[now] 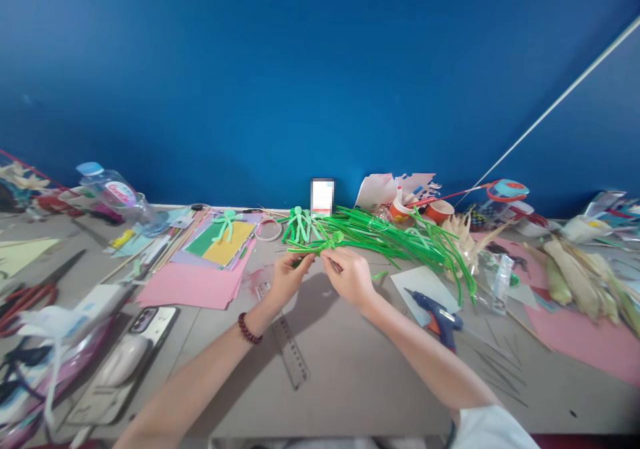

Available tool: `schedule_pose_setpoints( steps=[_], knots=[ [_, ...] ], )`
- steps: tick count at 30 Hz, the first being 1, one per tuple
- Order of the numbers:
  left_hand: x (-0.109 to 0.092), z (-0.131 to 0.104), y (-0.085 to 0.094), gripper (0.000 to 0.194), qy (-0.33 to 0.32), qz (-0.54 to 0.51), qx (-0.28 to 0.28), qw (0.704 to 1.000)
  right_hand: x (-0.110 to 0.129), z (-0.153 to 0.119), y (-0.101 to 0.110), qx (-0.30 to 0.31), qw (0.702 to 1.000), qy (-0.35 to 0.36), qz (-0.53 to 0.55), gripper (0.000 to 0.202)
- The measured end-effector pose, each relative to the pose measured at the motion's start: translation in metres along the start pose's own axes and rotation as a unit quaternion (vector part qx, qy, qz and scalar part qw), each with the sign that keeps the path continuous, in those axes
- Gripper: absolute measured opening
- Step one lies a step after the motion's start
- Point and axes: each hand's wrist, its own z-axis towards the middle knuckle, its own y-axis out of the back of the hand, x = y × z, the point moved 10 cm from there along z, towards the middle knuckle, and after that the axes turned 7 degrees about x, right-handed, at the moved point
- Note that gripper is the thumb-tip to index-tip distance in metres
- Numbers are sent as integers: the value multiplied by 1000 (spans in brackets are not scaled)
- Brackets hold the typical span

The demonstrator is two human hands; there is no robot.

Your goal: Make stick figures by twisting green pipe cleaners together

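Observation:
Both my hands are close together above the table, pinching a light-green pipe cleaner figure point(332, 242) with a looped top. My left hand point(290, 277), with a dark red bead bracelet on the wrist, has its fingertips closed on the left end. Opposite it, my right hand point(351, 275) grips the lower part between thumb and fingers. Just behind stand similar green pipe cleaner figures point(299, 222), and another figure point(225, 225) lies on coloured sheets. A long bundle of green pipe cleaners point(395, 235) stretches to the right. Under my left forearm lies a clear ruler point(291, 354).
A blue glue gun point(436, 314) rests on white paper at right, beyond it corn husks point(575, 275). Pink paper point(195, 287), a tape roll point(269, 230), a phone point(153, 322), scissors point(37, 295) and a plastic bottle point(117, 192) lie left. A blue panel point(250, 89) rises behind.

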Motion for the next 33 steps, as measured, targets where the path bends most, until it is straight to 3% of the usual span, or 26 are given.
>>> schedule_pose_setpoints(
  steps=[8,19,22,27,33],
  knots=[
    [7,-1,-10,14,39,-100,35,994,7,0,4,0,1000,17,-15,25],
    [18,-5,-19,15,130,-236,49,962,10,0,6,1,999,24,-26,25],
    [14,-3,-19,14,109,-206,67,970,6,1,9,-5,1000,11,-11,26],
    [6,2,-9,18,75,-94,49,992,0,3,7,11,1000,-6,6,26],
    [-4,7,-9,16,60,-58,86,993,-1,4,4,30,999,-5,19,25]
  ],
)
